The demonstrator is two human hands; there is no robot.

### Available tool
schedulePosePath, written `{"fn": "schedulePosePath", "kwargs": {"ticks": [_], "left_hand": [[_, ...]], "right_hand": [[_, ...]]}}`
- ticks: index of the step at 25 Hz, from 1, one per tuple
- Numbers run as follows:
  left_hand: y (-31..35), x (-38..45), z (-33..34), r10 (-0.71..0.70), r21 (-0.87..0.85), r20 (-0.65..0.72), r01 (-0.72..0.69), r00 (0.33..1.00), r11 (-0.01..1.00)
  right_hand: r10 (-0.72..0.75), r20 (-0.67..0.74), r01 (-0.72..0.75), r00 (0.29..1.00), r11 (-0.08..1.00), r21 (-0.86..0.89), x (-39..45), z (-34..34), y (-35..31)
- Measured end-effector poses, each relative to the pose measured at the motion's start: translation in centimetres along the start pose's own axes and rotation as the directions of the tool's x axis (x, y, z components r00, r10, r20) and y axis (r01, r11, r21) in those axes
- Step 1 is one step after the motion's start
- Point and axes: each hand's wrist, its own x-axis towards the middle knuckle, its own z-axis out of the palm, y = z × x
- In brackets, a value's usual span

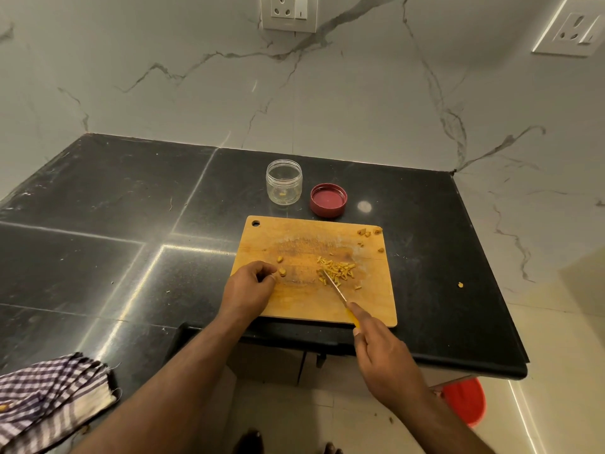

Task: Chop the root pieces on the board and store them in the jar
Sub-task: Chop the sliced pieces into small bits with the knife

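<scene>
Surface: black polished stone (98, 224) in large slabs, fitted into a corner of white marble-veined wall (360, 103); overhead light glares off it in streaks.
Wall fittings: one socket plate (289, 11) at top centre, another socket plate (571, 32) at top right.
Board: wooden chopping board (294, 309) near the front edge of the surface, hanging hole at its far left corner, worn pale and scored across the middle.
Chopped root pieces: yellow heap of chopped root pieces (337, 271) right of the board's centre, with a few strays just beside it.
Uncut bits: small chunks (366, 232) at the far right corner of the board; one chunk (281, 259) near the left hand; one stray piece (460, 284) off the board on the surface, well to the right.
Left hand: left hand (252, 283) rests on the board's left part, fingers curled, thumb and fingertips pinching a root piece (282, 272) against the wood.
Right hand: right hand (383, 352) grips the yellow handle of a knife (335, 288), fingers wrapped round it, forefinger stretched along the top; the blade points away and its tip sits in the near edge of the heap.
Jar: clear jar (284, 182) upright and open behind the board, a few yellow bits at its bottom.
Lid: red lid (328, 200) lying upside down just right of the jar, apart from it.
Cloth: checked cloth (49, 398) bunched at the near left edge of the surface.
Floor: pale tiles below, with a red container (465, 401) partly hidden under the surface's edge.
</scene>
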Motion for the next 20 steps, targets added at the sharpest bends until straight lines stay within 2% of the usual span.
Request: {"fn": "schedulePosePath", "kwargs": {"ticks": [4, 9, 14, 16, 18, 20], "left_hand": [[0.1, -0.1, 0.3, 0.015, 0.043, -0.018, -0.014, 1.000, 0.999], [0.0, -0.1, 0.4, 0.027, 0.065, -0.027, -0.025, 0.999, 0.998], [0.2, 0.3, 0.4, 0.034, 0.095, -0.018, -0.032, 0.999, 0.995], [0.2, 0.5, 0.3, 0.035, 0.099, -0.018, -0.033, 0.999, 0.995], [0.2, 0.5, 0.3, 0.038, 0.108, -0.015, -0.036, 0.999, 0.993], [0.2, 0.4, 0.4, 0.045, 0.124, -0.010, -0.043, 0.999, 0.991]], "right_hand": [[-0.073, 0.117, 0.077, 0.990, 0.997, -0.029, -0.9, -0.1, 0.4], [0.001, -0.019, -0.001, 1.000, 1.000, 0.021, -0.4, -0.9, 1.2], [-0.079, -0.198, 0.110, 0.977, 0.982, 0.151, -0.7, -1.7, -0.8], [-0.087, -0.186, 0.112, 0.979, 0.986, 0.126, -0.3, -1.3, -1.0], [-0.060, -0.100, 0.063, 0.993, 0.998, 0.025, 0.0, -1.0, -1.0], [-0.050, -0.126, 0.054, 0.991, 0.998, 0.031, 0.2, -1.5, -1.2]]}}
